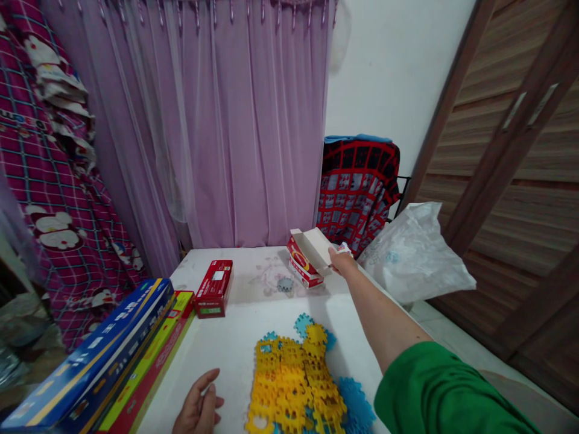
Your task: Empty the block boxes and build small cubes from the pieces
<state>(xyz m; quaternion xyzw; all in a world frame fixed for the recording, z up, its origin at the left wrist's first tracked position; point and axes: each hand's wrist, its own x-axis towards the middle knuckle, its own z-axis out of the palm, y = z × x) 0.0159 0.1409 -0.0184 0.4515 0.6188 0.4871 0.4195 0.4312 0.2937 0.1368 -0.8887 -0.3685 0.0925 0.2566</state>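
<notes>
My right hand [342, 264] reaches to the far right side of the table, its fingers closed at the edge of the raised white lid of a red cardboard box [307, 274]. A small white item with coloured marks [344, 248] shows just behind that hand; I cannot tell whether it is held. My left hand [199, 405] rests low over the near side of the table, fingers loosely bent and apart, holding nothing. To its right lies a pile of yellow toothed plastic pieces [289, 383], with blue toothed pieces [356, 405] beside and under it.
A second red box [215, 288] lies on the white table [239, 343]. Blue boxes [97, 352] and yellow-red boxes [156, 355] line the left edge. A small grey gear-shaped piece [284, 284] sits at the back. A white plastic bag [414, 256] stands off the right edge.
</notes>
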